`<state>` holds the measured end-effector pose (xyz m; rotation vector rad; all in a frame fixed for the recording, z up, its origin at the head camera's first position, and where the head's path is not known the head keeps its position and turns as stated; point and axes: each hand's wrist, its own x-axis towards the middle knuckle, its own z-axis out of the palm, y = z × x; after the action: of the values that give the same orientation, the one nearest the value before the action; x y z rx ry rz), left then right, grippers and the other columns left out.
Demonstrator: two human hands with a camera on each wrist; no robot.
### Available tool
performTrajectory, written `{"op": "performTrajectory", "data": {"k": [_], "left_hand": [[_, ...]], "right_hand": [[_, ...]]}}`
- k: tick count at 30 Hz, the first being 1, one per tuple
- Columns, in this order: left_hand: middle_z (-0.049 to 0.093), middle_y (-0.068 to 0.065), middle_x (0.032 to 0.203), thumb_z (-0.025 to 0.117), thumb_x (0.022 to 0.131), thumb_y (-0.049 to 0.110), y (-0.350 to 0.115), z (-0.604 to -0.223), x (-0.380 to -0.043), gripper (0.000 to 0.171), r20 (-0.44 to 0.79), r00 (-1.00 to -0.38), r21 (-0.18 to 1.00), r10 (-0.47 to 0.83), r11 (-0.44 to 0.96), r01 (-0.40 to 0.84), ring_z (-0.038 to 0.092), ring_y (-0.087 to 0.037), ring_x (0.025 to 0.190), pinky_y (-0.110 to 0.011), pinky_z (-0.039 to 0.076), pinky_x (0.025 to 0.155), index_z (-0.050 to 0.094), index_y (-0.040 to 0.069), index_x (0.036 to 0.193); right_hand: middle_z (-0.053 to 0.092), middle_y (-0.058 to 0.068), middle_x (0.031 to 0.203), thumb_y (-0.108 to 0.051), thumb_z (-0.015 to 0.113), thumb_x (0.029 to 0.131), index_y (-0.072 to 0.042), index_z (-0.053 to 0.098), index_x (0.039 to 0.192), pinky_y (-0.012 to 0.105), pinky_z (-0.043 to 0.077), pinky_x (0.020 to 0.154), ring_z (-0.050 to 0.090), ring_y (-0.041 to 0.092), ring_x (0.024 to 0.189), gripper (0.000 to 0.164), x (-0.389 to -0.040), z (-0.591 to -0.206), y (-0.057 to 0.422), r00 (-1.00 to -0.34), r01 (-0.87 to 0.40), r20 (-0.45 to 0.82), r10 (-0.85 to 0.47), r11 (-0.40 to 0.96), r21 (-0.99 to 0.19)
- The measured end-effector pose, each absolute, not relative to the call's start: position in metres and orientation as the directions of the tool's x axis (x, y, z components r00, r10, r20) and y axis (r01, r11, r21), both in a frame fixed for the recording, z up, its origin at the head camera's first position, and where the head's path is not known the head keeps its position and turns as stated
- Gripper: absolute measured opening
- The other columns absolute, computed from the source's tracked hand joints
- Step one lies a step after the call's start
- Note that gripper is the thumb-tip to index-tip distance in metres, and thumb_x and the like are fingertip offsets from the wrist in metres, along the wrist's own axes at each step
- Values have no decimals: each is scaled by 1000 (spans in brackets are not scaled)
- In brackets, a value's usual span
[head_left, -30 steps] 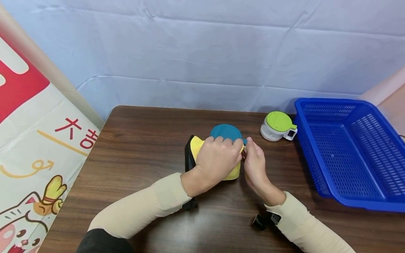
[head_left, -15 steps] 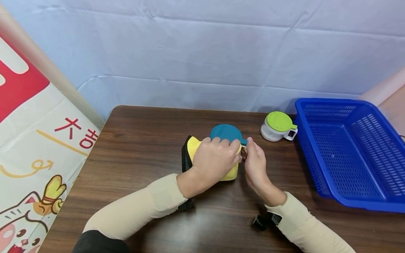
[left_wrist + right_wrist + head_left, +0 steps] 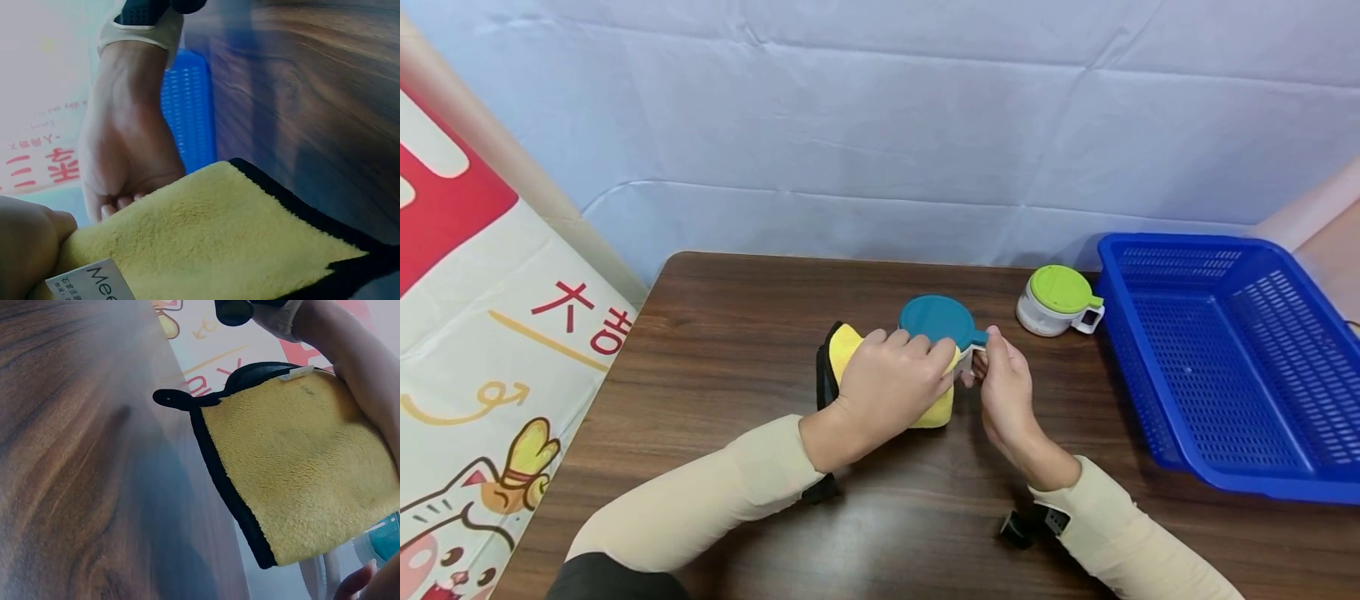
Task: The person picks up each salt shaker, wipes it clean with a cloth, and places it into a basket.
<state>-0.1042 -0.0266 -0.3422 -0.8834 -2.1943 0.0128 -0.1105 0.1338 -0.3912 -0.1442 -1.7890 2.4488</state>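
Observation:
My left hand (image 3: 886, 379) grips a folded yellow cloth (image 3: 934, 412) with black edging and holds it against the near side of a lidded seasoning jar (image 3: 934, 318). The jar has a round teal lid and a side handle. My right hand (image 3: 1006, 387) pinches that handle, thumb on top by the lid's tab. In the left wrist view, the cloth (image 3: 187, 225) shows a white printed tag (image 3: 94, 282), with the right hand (image 3: 128, 150) behind it. From the right wrist, the cloth (image 3: 294, 462) hides most of the jar; a black loop sticks out at its corner.
A second jar (image 3: 1060, 289) with a lime-green lid stands at the back right, its handle close to a blue plastic basket (image 3: 1157, 408). The brown wooden table (image 3: 737, 333) meets a pale cloth backdrop (image 3: 850, 125). A printed banner (image 3: 475, 333) hangs at the left.
My left hand and the cloth have slid leftward along the jar, leaving more of the teal lid and the handle side visible. My right hand stays nearly still on the handle.

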Motion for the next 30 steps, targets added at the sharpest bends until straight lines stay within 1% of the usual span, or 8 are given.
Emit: {"op": "performTrajectory", "data": {"k": [3,6,11,15,17,21,30], "left_hand": [[31,5,54,62,91,23,-32,-344,-105,27,656,-447,-289,608,750,596,29,-11,45,-25,24,45,48,17,69],[31,5,54,61,90,22,-37,-347,-107,26,667,-422,-294,614,737,608,28,-11,45,-25,22,45,46,17,68],[38,5,55,61,92,26,-43,-350,-111,24,684,-391,-282,616,718,636,33,-12,45,-25,24,45,51,15,72],[41,4,56,56,97,28,-47,-353,-112,23,683,-380,-289,624,708,644,37,-12,46,-24,27,45,54,14,79],[43,4,57,51,101,28,-49,-354,-113,25,686,-375,-288,624,706,647,39,-12,47,-24,27,46,54,13,80],[40,4,57,44,106,28,-52,-355,-117,31,696,-365,-285,618,705,649,37,-13,46,-24,26,46,53,13,79],[34,3,57,45,105,27,-62,-359,-121,32,688,-365,-295,627,702,649,31,-13,47,-25,25,44,50,14,77]], "right_hand": [[30,-4,58,-26,32,113,-11,30,63,26,35,60,31,15,58,52,-111,-391,135,-990,-26,-18,142,-298,-954],[28,-4,58,-25,30,112,-11,27,63,26,35,60,28,15,58,52,-112,-390,137,-990,-20,-22,139,-295,-955],[28,-3,60,-25,30,112,-11,27,63,26,35,60,29,14,58,52,-112,-389,139,-990,-17,-26,140,-295,-955],[29,-2,60,-24,30,112,-12,28,63,26,35,59,31,14,59,51,-112,-387,140,-989,-22,-25,147,-312,-950],[29,-2,60,-24,30,112,-12,28,63,25,35,59,30,14,59,50,-112,-386,140,-988,-24,-28,155,-325,-945],[29,-1,60,-21,29,111,-12,28,63,25,34,58,29,16,59,49,-113,-385,141,-985,-25,-35,168,-337,-941],[35,-1,59,-22,29,112,-12,30,61,25,34,58,32,14,57,52,-113,-384,142,-987,-8,-44,153,-325,-946]]}}
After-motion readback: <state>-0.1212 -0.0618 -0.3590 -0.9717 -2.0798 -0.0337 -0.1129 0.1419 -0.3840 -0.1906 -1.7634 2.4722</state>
